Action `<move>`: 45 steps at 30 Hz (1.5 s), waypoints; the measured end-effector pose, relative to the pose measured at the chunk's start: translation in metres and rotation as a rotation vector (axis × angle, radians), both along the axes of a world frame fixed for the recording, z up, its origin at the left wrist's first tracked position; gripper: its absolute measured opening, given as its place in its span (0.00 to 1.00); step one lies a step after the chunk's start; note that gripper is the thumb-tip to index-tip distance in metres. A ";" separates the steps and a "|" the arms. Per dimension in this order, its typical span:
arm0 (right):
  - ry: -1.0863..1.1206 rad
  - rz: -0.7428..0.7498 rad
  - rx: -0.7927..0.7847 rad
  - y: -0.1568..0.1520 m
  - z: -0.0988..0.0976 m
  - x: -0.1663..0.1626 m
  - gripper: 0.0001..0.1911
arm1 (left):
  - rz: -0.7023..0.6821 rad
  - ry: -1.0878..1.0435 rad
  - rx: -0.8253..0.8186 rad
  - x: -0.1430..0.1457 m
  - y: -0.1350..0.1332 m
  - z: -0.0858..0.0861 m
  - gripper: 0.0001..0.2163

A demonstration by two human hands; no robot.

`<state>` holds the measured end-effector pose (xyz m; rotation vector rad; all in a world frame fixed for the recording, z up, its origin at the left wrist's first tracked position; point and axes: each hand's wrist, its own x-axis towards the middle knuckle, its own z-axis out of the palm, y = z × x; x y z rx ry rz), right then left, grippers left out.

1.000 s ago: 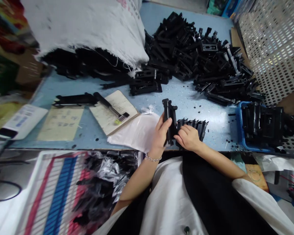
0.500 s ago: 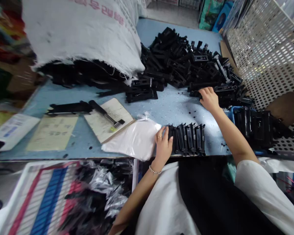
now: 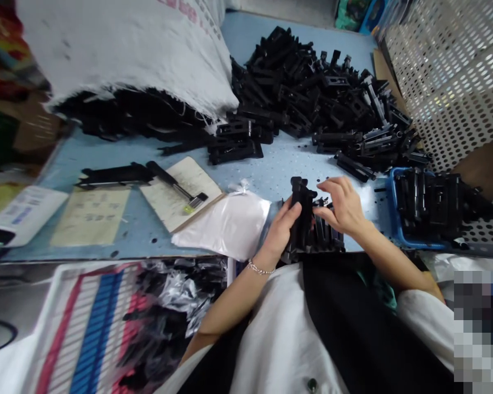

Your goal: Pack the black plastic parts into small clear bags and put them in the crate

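My left hand (image 3: pixel 280 230), with a bracelet at the wrist, grips a long black plastic part (image 3: pixel 301 210) and holds it roughly upright near the table's front edge. My right hand (image 3: pixel 343 208) is just to the right of that part, thumb and fingers apart, with nothing between them. Below and behind the hands stands a row of similar black parts (image 3: pixel 327 238), partly hidden by the hands and the held part. A stack of clear plastic bags (image 3: pixel 230 224) lies to the left of my left hand.
A large heap of black parts (image 3: pixel 312 93) covers the back of the blue table (image 3: pixel 139 241). A white woven sack (image 3: pixel 127 49) spills more at left. At right, a blue basket (image 3: pixel 394 219) holds black parts. A brush (image 3: pixel 181 191) lies across a worn pad (image 3: pixel 164 205).
My right hand has come back from the heap toward my left hand. My left hand has moved from the left end of the row and now holds a black part raised.
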<state>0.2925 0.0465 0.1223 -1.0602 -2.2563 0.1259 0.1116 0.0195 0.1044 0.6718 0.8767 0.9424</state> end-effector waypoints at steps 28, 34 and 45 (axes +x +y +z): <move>0.052 -0.206 -0.520 -0.068 -0.046 -0.010 0.25 | 0.466 0.132 -0.075 -0.003 -0.020 -0.067 0.24; 0.553 -0.145 -1.156 -0.079 -0.045 -0.049 0.25 | 0.362 0.591 0.371 -0.034 -0.033 -0.056 0.25; 1.196 -0.076 -1.427 -0.064 -0.049 -0.072 0.20 | 0.050 1.183 0.576 -0.123 -0.014 -0.086 0.12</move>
